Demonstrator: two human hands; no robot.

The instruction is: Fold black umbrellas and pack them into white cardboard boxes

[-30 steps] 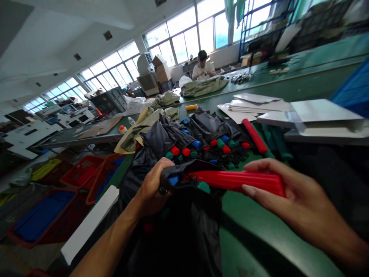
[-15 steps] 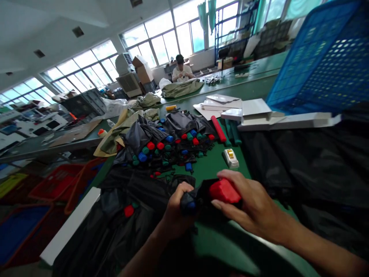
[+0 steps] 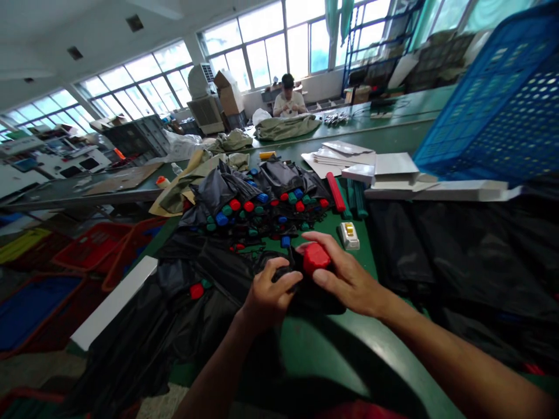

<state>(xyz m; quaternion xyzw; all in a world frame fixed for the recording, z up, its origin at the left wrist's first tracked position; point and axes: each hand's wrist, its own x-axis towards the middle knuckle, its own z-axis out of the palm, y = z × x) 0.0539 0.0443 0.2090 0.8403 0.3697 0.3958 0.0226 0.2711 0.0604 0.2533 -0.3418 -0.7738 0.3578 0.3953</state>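
I see the right hand (image 3: pixel 349 282) pinching a red bar (image 3: pixel 316 258) between thumb and fingers, its blunt end at the black bag (image 3: pixel 321 297) above the green tabletop (image 3: pixel 305 340). The left hand (image 3: pixel 267 291) curls its fingers around the bag's edge (the bar's lower part is hidden from me). Beyond lies a white gadget (image 3: pixel 350 237).

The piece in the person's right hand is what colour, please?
The piece is red, showing best in the head view.
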